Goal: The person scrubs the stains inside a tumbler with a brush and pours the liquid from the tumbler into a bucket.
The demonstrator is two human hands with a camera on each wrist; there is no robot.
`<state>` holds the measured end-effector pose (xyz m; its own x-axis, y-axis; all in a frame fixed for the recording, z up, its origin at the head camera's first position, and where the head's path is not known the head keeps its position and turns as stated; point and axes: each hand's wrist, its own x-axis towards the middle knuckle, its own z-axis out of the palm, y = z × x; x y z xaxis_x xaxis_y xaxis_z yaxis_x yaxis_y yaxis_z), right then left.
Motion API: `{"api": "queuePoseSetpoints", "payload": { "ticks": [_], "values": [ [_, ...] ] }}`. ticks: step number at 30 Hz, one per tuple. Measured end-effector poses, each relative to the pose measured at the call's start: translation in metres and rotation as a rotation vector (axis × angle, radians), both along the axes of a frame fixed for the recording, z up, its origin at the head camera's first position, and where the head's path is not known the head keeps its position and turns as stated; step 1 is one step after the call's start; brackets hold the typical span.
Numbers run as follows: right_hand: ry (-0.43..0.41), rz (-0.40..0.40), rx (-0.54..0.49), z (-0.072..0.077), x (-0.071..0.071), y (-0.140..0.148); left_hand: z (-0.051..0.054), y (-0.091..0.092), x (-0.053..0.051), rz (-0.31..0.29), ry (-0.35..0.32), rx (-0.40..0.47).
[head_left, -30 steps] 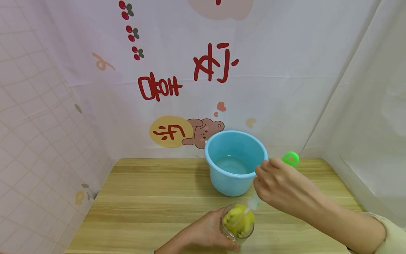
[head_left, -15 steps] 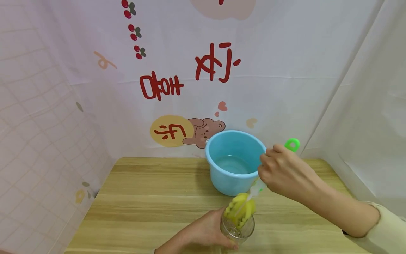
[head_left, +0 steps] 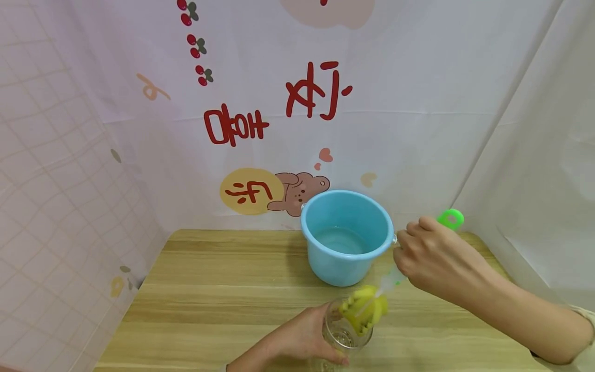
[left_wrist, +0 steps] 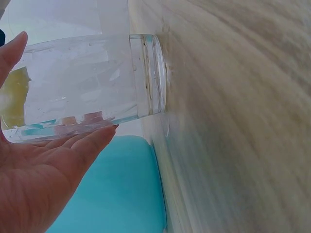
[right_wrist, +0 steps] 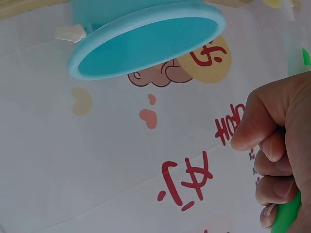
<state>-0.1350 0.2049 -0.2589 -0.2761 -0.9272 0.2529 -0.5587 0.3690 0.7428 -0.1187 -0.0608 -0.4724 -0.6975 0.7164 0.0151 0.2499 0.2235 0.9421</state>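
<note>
My left hand (head_left: 304, 333) holds a clear drinking glass (head_left: 344, 338) round its side, thumb on one side and fingers on the other. The left wrist view shows the base of the glass (left_wrist: 150, 73) on the wooden table. In my right hand (head_left: 429, 253) is a cup brush, gripped by its green handle (head_left: 451, 219). The brush's yellow sponge head (head_left: 367, 307) sits at the mouth of the glass, tilted, its lower part inside the rim. My curled right fingers (right_wrist: 274, 189) wrap the handle in the right wrist view.
A light blue bucket (head_left: 341, 268) with some water at its bottom stands behind the glass, near the back of the table (head_left: 223, 289). White printed cloth (head_left: 395, 129) hangs at the back and sides.
My right hand has moved to the right, away from the bucket. The sponge head has risen from deep in the glass to its rim. My left hand and the glass stay in place.
</note>
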Motion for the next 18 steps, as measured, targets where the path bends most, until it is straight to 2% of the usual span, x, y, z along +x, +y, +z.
{"api": "queuePoseSetpoints", "payload": {
  "ticks": [9, 18],
  "values": [
    [0.069, 0.049, 0.053, 0.003, 0.019, -0.012, -0.001, -0.001, -0.001, 0.005, -0.053, -0.009],
    [0.063, 0.048, 0.044, 0.004, 0.019, -0.023, -0.002, 0.0, -0.002, -0.023, -0.059, 0.025]
  ]
}}
